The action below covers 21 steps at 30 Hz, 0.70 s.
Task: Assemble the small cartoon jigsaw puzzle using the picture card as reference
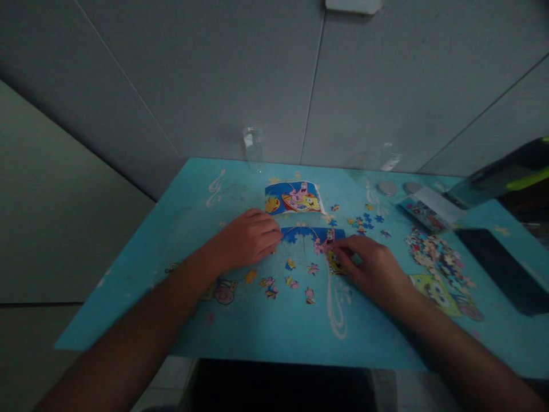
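Teal tabletop, clocking from the puzzle: a see-through jar stands at 11, wall showing right through it, and there's a dark bottle-looking thing at 2, contents too dim to tell. The puzzle itself sits between the hands: blue top strip, pink and yellow characters on the right, ragged gap mid-way. Left hand has loosely curled fingers at its 9; right hand has fingers nearly meeting the thumb at 3. Can't tell if either grips a piece. Loose pieces dot 6, then open room to the near edge.
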### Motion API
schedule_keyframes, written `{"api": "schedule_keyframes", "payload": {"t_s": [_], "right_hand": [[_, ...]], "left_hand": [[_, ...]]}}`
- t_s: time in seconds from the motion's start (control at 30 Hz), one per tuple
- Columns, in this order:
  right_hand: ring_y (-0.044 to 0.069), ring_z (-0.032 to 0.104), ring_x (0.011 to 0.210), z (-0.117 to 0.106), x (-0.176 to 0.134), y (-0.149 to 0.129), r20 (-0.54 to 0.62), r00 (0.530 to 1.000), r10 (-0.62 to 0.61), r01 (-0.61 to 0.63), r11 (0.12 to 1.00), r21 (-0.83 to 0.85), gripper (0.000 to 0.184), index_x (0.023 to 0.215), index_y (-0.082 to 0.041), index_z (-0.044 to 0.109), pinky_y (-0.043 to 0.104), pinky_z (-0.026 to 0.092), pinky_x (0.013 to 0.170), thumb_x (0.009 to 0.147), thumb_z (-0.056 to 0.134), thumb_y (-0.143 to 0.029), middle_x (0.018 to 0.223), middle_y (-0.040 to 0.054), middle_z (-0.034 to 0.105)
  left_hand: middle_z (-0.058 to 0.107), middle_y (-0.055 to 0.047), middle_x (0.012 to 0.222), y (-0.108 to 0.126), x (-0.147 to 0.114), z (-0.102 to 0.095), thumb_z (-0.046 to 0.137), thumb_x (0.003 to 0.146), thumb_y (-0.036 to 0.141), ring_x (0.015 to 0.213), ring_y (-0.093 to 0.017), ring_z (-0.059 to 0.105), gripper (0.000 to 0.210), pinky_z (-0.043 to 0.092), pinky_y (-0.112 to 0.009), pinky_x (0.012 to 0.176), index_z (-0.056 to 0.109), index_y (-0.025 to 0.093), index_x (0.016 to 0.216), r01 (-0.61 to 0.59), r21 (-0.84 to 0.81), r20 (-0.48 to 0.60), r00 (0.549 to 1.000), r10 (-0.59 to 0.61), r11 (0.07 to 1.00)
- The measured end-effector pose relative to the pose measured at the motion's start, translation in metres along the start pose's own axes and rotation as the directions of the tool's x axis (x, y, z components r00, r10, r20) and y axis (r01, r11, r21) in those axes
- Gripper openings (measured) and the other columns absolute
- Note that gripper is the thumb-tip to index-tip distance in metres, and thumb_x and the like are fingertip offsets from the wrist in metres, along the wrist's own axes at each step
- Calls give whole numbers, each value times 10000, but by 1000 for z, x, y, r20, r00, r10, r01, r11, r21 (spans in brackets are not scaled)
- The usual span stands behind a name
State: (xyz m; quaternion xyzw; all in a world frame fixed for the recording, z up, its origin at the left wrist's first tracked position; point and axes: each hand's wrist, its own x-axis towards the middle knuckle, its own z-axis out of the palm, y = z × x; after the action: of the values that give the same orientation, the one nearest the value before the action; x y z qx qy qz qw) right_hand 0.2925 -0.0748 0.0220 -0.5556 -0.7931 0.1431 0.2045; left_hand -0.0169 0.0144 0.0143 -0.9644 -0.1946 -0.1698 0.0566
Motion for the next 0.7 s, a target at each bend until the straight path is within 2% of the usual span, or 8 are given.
{"api": "schedule_keyframes", "payload": {"t_s": [0.2, 0.7], "right_hand": [[222, 701, 902, 0, 1, 1, 0, 1000, 1, -1, 1000, -6, 213, 1056, -218, 721, 382, 556, 819, 1007, 531, -303, 1012, 69, 749], [226, 697, 930, -1, 1, 1, -17, 999, 35, -35, 999, 5, 219, 1076, -222, 714, 381, 542, 849, 1018, 515, -292, 1024, 63, 741]], "left_hand": [[714, -56, 995, 0, 0, 0, 509, 1037, 238, 973, -189, 623, 213, 468, -374, 949, 711, 172, 1046, -16, -2, -17, 1000, 16, 1000], [716, -53, 993, 0, 1, 2, 528, 1020, 216, 956, -188, 629, 187, 476, -377, 943, 710, 175, 1030, -23, -10, -17, 1000, 23, 1000]]}}
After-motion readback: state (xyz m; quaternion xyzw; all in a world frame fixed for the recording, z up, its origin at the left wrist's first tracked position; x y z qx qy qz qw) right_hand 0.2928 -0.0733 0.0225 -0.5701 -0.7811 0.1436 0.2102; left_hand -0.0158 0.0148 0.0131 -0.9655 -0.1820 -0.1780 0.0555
